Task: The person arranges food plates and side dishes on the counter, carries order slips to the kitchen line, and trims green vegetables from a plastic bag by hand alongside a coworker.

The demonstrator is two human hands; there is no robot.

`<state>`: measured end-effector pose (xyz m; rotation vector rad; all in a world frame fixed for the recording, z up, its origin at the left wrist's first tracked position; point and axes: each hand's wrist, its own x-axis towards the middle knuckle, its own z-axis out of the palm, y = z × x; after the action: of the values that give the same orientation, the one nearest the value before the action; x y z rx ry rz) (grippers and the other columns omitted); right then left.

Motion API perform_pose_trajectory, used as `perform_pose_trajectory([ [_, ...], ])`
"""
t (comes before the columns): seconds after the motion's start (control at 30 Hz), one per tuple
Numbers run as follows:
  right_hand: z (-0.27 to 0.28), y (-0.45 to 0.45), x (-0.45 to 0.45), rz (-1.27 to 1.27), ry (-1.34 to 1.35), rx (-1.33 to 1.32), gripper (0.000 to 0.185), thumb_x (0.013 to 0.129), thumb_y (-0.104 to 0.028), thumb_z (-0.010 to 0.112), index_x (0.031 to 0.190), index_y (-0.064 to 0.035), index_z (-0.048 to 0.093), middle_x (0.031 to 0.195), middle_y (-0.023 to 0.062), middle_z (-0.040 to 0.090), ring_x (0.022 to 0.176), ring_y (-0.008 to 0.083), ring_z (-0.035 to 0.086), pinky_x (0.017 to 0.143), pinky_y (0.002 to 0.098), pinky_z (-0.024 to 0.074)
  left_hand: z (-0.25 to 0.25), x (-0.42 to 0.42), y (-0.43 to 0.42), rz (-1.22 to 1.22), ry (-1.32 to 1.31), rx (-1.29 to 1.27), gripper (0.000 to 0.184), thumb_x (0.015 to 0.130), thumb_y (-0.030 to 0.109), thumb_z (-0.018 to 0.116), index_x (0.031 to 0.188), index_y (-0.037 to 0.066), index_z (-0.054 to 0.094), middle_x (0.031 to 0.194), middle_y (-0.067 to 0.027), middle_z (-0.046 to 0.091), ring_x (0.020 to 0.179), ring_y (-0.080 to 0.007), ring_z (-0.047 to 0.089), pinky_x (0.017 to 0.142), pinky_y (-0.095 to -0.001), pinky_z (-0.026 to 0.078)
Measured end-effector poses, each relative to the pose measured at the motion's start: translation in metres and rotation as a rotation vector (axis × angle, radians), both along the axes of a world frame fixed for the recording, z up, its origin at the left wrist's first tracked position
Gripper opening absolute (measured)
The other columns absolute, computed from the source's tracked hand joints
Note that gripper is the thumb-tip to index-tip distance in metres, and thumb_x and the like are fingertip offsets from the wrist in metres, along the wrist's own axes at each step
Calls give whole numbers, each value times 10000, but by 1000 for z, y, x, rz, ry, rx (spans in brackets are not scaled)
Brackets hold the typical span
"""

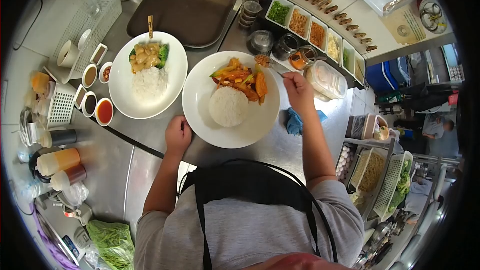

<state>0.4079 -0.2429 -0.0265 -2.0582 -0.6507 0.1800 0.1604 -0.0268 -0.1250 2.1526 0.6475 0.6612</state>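
A round white plate (200, 120) lies in front of me, with a dome of white rice (228, 106) and orange-coated pieces (240, 81) beside it. My right hand (298, 90) is closed on a metal spoon, whose bowl carries brown bits (262, 60) at the plate's upper right edge. My left hand (178, 133) is curled next to the plate's lower left rim; whatever its fingers hold, if anything, is hidden. To the left stands an oval white plate (122, 101) with rice, broccoli and sauced pieces, a clothespin (150, 26) at its top rim.
Small sauce cups (104, 112) stand left of the oval plate. A brown tray (182, 5) lies behind. Topping containers (317, 33), jars (286, 46) and a lidded plastic box (326, 80) line the right; a blue cloth (295, 122) lies by my right forearm. People (436, 127) are far right.
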Motion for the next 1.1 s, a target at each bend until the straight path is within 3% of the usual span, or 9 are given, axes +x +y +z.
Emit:
perform_pose_trajectory([
  [0.2, -20, 21, -22, -17, -222, 36, 107, 809, -52, 519, 895, -3, 558, 728, 57, 573, 659, 95, 514, 600, 229, 422, 2, 1, -1, 3, -11, -15, 54, 714, 32, 501, 764, 33, 519, 680, -120, 527, 592, -280, 523, 539, -337, 417],
  [0.3, -12, 23, -20, 35, -249, -41, 76, 774, -43, 533, 840, -26, 566, 788, 138, 585, 713, 265, 581, 625, 302, 458, 0, 0, 2, -2, 0, -13, 55, 715, 33, 498, 765, 31, 520, 682, -123, 528, 596, -283, 524, 540, -338, 417],
  [0.43, 0, 1, 28, -160, -415, 54, 70, 774, -36, 544, 837, -43, 573, 743, 137, 590, 678, 264, 583, 605, 299, 457, 2, 1, 0, -1, 0, 28, 42, 765, 19, 469, 769, 12, 511, 654, -115, 530, 573, -224, 530, 546, -294, 418],
  [0.5, 21, -16, 67, -291, -579, -73, 125, 813, -136, 507, 843, -42, 584, 756, 157, 599, 678, 316, 581, 600, 357, 458, 4, 2, -1, -11, -17, -22, 49, 743, 30, 481, 768, 20, 521, 676, -128, 532, 604, -276, 530, 556, -329, 420],
  [0.6, 32, -42, 123, -533, -510, -441, 207, 780, -186, 471, 882, -56, 595, 751, 181, 598, 726, 354, 576, 638, 410, 457, 1, 3, 1, -20, -49, -45, 57, 736, 36, 483, 769, 23, 528, 691, -139, 535, 630, -306, 531, 570, -350, 422],
  [0.87, 3, -47, 196, -408, -345, -956, 310, 766, -298, 473, 905, -51, 598, 876, 198, 596, 850, 353, 567, 744, 426, 446, -7, -2, 2, -55, 68, -1, 96, 753, 107, 487, 795, 29, 525, 735, -162, 533, 667, -345, 518, 581, -390, 417],
  [0.97, 0, -50, 191, -470, -400, -669, 404, 734, -322, 547, 1041, -61, 568, 1025, 209, 544, 939, 346, 528, 795, 420, 422, -10, -7, 3, -19, 80, 23, 128, 752, 139, 489, 826, 39, 518, 756, -168, 528, 696, -356, 514, 605, -414, 421],
  [1.03, 16, -49, 164, -451, -616, -481, 341, 755, -252, 532, 1013, -32, 570, 949, 200, 564, 870, 351, 540, 757, 418, 427, 2, -6, 1, -18, -8, -35, 143, 767, 166, 494, 810, 33, 524, 759, -156, 537, 701, -347, 524, 607, -398, 427],
  [1.1, 37, -40, 116, -337, -555, -307, 222, 784, -159, 511, 917, 8, 575, 825, 197, 580, 772, 321, 569, 683, 373, 441, 7, -5, 3, -46, -34, -29, 147, 782, 171, 487, 801, 29, 523, 755, -153, 536, 696, -339, 526, 599, -393, 424],
])
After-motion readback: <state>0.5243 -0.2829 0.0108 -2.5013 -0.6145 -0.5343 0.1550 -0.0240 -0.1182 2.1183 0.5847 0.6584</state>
